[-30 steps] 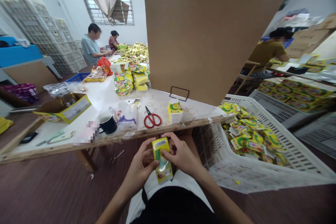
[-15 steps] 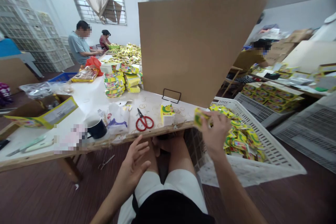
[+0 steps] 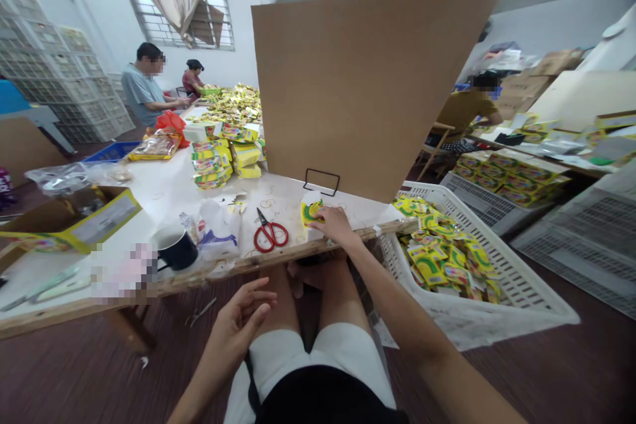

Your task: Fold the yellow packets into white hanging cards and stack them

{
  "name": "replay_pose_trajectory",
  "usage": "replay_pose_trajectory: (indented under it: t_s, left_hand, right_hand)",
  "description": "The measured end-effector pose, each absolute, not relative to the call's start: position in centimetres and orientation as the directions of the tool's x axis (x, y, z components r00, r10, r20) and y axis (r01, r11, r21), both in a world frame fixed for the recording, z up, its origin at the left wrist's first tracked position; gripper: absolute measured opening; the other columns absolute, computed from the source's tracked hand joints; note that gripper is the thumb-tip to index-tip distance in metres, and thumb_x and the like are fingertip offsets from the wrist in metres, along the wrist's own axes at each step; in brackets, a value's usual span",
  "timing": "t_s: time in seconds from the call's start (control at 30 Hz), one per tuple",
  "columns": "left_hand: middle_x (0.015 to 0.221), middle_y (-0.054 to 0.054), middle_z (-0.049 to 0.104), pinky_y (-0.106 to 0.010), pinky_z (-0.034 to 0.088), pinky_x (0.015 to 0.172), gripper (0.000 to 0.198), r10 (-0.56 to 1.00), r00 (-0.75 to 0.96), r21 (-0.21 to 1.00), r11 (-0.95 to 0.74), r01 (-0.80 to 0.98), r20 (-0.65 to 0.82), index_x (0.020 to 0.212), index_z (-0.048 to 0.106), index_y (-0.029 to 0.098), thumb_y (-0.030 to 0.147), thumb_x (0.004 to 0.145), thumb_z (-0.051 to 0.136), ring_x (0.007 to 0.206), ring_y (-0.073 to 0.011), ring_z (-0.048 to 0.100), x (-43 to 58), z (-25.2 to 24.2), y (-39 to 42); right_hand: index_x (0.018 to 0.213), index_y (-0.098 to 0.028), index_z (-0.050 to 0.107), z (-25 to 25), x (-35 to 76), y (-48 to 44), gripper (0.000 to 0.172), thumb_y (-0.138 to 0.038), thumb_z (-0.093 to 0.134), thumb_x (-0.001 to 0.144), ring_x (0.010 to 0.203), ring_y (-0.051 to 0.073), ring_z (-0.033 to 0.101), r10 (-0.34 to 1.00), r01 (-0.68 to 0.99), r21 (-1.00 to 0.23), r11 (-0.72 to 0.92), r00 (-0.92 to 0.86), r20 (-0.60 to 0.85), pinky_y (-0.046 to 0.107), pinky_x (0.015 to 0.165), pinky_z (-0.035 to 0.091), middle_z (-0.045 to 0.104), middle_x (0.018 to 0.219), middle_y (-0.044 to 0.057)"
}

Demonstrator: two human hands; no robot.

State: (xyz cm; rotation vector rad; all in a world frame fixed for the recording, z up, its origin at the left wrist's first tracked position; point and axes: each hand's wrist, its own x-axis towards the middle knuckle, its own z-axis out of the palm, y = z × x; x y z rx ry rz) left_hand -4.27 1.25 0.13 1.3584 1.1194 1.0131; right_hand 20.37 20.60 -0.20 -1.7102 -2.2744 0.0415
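My right hand (image 3: 338, 225) is at the table edge with its fingers closed on a small yellow-and-green packet (image 3: 309, 212). The packet is at the small stack with white card that stands there, and my hand partly hides that stack. Over my lap, in front of the table edge, my left hand (image 3: 242, 317) is empty with its fingers apart. Red-handled scissors (image 3: 271, 236) lie on the table just left of the packet. Right of my right arm, a white plastic basket (image 3: 534, 288) holds many similar loose packets (image 3: 447, 255).
A cardboard sheet (image 3: 348, 93) stands upright behind a black wire stand (image 3: 322, 182). Bundled packets (image 3: 211, 165), a dark mug (image 3: 176, 248), a plastic bag (image 3: 218, 228) and an open carton (image 3: 106, 218) are on the table (image 3: 163, 195). Other people sit farther back.
My right hand has moved left from the basket's edge to the small stack, carrying a packet. My left hand has shifted slightly down and stays empty. The view has turned slightly.
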Motion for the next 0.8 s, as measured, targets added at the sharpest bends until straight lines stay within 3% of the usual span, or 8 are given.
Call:
replay_pose_trajectory:
  t_s: [0.1, 0.23, 0.47, 0.63, 0.8]
  left_hand:
    - [0.102, -0.011, 0.068, -0.034, 0.047, 0.087, 0.04, 0.964, 0.264, 0.997, 0.016, 0.081, -0.036, 0.118, 0.05, 0.018, 0.037, 0.085, 0.056, 0.098, -0.0228, 0.063, -3.4, -0.1, 1.4]
    - [0.1, -0.011, 0.069, -0.034, 0.046, 0.085, 0.036, 0.937, 0.341, 0.996, 0.052, 0.073, -0.074, 0.116, 0.054, 0.018, 0.038, 0.085, 0.055, 0.096, -0.0228, 0.064, -3.0, -0.4, 1.2]
    - [0.098, -0.012, 0.07, -0.036, 0.046, 0.086, 0.038, 0.94, 0.329, 0.996, 0.094, -0.01, -0.086, 0.114, 0.056, 0.016, 0.038, 0.083, 0.058, 0.093, -0.0241, 0.065, -3.4, -0.8, 1.3]
    - [0.096, -0.011, 0.071, -0.036, 0.047, 0.086, 0.038, 0.938, 0.333, 0.994, 0.107, -0.022, -0.094, 0.111, 0.058, 0.016, 0.04, 0.082, 0.06, 0.091, -0.0238, 0.066, -3.1, -1.0, 1.2]
    - [0.094, -0.011, 0.072, -0.036, 0.047, 0.085, 0.039, 0.943, 0.318, 0.993, 0.113, -0.033, -0.096, 0.11, 0.059, 0.016, 0.041, 0.08, 0.062, 0.09, -0.0237, 0.066, -3.1, -1.1, 1.3]
  right_hand:
    - [0.103, -0.02, 0.068, -0.1, 20.9, 20.6, 0.034, -0.042, 0.065, 0.077, 0.104, 0.025, 0.056, 0.94, 0.933, -0.175, 0.316, -0.282, 0.192, 0.034, 0.089, 0.034, 0.065, 0.109, 0.01]
    - [0.089, -0.023, 0.072, 0.1, 21.0, 20.4, 0.02, -0.036, 0.058, 0.085, 0.096, 0.021, 0.06, 0.938, 0.928, -0.171, 0.331, -0.304, 0.168, 0.03, 0.086, 0.036, 0.069, 0.099, 0.006]
    - [0.091, -0.022, 0.072, 0.0, 21.1, 20.0, 0.019, -0.034, 0.067, 0.078, 0.098, 0.022, 0.06, 0.932, 0.921, -0.185, 0.342, -0.308, 0.192, 0.03, 0.088, 0.036, 0.069, 0.101, 0.007]
    - [0.089, -0.02, 0.072, -0.1, 21.1, 19.7, 0.016, -0.029, 0.06, 0.084, 0.096, 0.021, 0.061, 0.92, 0.907, -0.208, 0.366, -0.319, 0.228, 0.03, 0.087, 0.037, 0.07, 0.098, 0.007]
    - [0.088, -0.019, 0.072, -0.4, 21.3, 19.9, 0.017, -0.029, 0.07, 0.075, 0.099, 0.022, 0.06, 0.913, 0.888, -0.254, 0.383, -0.323, 0.25, 0.031, 0.089, 0.037, 0.069, 0.1, 0.008]
